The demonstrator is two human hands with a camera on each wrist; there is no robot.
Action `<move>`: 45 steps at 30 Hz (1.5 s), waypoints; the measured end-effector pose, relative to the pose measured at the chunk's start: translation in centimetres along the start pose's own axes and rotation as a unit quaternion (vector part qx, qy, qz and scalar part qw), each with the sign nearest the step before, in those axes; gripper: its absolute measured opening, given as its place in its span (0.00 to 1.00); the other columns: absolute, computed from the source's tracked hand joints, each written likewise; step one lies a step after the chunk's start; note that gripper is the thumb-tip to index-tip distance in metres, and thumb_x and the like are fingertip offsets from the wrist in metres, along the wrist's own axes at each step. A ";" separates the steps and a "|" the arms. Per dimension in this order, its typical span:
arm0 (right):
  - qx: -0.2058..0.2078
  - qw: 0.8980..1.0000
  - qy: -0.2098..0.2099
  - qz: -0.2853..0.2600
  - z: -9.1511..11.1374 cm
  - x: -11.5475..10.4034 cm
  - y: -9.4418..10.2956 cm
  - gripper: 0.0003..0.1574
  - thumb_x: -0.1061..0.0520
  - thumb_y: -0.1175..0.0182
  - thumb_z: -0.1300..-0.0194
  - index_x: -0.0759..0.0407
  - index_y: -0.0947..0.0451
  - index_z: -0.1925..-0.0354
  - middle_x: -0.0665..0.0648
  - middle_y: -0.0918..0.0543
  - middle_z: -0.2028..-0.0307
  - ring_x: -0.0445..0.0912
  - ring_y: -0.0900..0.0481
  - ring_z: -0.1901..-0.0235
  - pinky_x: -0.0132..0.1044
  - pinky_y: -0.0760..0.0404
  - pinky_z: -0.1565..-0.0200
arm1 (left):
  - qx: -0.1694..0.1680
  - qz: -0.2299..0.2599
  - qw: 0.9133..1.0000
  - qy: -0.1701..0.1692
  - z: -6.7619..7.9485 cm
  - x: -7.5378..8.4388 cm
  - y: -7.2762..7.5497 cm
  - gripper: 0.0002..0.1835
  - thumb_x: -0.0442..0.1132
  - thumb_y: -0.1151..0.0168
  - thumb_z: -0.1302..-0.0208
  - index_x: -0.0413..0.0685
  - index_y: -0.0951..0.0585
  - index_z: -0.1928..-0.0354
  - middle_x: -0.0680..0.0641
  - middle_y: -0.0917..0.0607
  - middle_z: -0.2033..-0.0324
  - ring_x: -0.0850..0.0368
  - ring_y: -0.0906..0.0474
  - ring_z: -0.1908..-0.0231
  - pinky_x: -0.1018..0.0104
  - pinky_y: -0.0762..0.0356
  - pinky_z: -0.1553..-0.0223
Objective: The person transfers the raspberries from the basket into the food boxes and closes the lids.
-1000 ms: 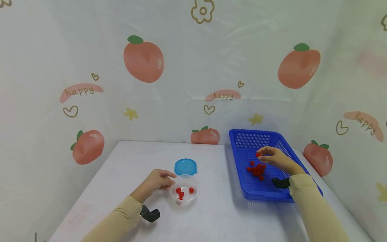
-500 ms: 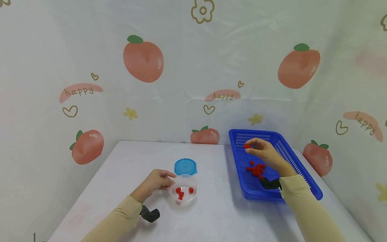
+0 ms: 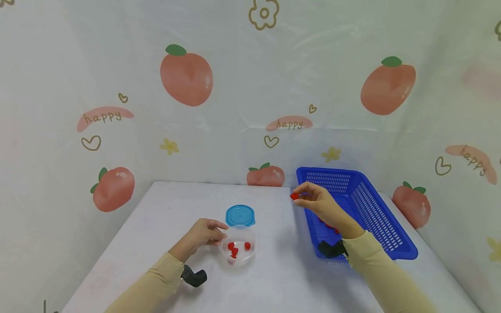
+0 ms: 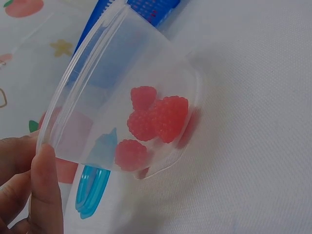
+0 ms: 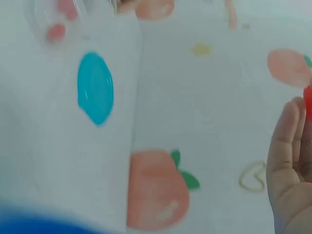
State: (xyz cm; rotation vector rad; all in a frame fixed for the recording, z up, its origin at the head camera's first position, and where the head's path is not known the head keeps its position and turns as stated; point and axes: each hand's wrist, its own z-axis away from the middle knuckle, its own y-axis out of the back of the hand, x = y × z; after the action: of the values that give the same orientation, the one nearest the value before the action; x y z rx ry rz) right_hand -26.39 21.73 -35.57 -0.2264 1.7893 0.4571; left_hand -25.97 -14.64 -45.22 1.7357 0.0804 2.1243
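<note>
Head view: our right grip [image 3: 322,208] is pinching one red raspberry [image 3: 295,196] just off the left side of the blue basket [image 3: 372,211], so we'd call this the carrying step; next we'd need to bring it over the clear bowl [image 3: 247,257] and let go gently. Left wrist view: our left grip [image 4: 36,190] has the bowl's rim pinched, with four plump, bumpy berries [image 4: 170,118] near its bottom. Right wrist view only catches a bright red sliver of our raspberry, so no judging its shape there.
</note>
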 end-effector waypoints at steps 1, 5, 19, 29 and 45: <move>0.000 1.000 -0.002 -0.005 0.0 0.1 -0.5 0.12 0.65 0.38 0.37 0.56 0.23 0.55 0.49 0.20 0.57 0.41 0.18 0.56 0.31 0.19 0.52 | -0.001 0.000 1.000 0.000 0.0 0.0 0.0 0.16 0.33 0.32 0.43 0.37 0.18 0.52 0.47 0.17 0.73 0.58 0.22 0.77 0.67 0.17 0.69; -0.002 1.000 -0.012 -0.024 0.0 0.7 -2.6 0.11 0.65 0.37 0.37 0.57 0.23 0.56 0.51 0.20 0.58 0.42 0.18 0.58 0.32 0.18 0.52 | 0.000 -0.003 1.000 0.000 0.0 0.0 0.0 0.16 0.34 0.31 0.43 0.37 0.18 0.52 0.47 0.17 0.74 0.58 0.22 0.77 0.68 0.17 0.69; -0.014 0.997 -0.045 -0.053 0.3 4.5 -8.6 0.19 0.61 0.33 0.41 0.67 0.26 0.54 0.50 0.19 0.59 0.42 0.18 0.62 0.32 0.18 0.53 | 0.008 -0.006 1.000 0.006 0.1 0.2 -0.1 0.15 0.33 0.33 0.42 0.38 0.17 0.53 0.47 0.16 0.74 0.57 0.22 0.77 0.68 0.17 0.68; -0.001 0.994 -0.096 -0.043 0.7 6.9 -11.1 0.20 0.60 0.32 0.42 0.67 0.24 0.54 0.54 0.17 0.58 0.45 0.18 0.61 0.33 0.17 0.53 | 0.004 -0.005 1.000 0.000 0.2 0.1 0.0 0.15 0.34 0.33 0.42 0.38 0.18 0.52 0.47 0.17 0.74 0.58 0.23 0.77 0.68 0.17 0.69; 0.023 0.994 -0.106 -0.007 0.7 8.3 -12.4 0.15 0.65 0.33 0.42 0.68 0.22 0.55 0.59 0.16 0.58 0.44 0.19 0.64 0.33 0.16 0.55 | 0.013 -0.013 1.000 0.004 0.0 0.0 -0.2 0.15 0.35 0.32 0.42 0.39 0.17 0.52 0.47 0.17 0.74 0.57 0.22 0.77 0.67 0.17 0.69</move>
State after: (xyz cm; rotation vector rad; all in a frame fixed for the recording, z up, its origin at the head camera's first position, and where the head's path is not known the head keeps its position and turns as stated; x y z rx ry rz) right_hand -23.19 11.52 -46.04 -0.1511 1.5885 0.4132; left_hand -25.91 -14.44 -45.24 1.7311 0.1321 2.1220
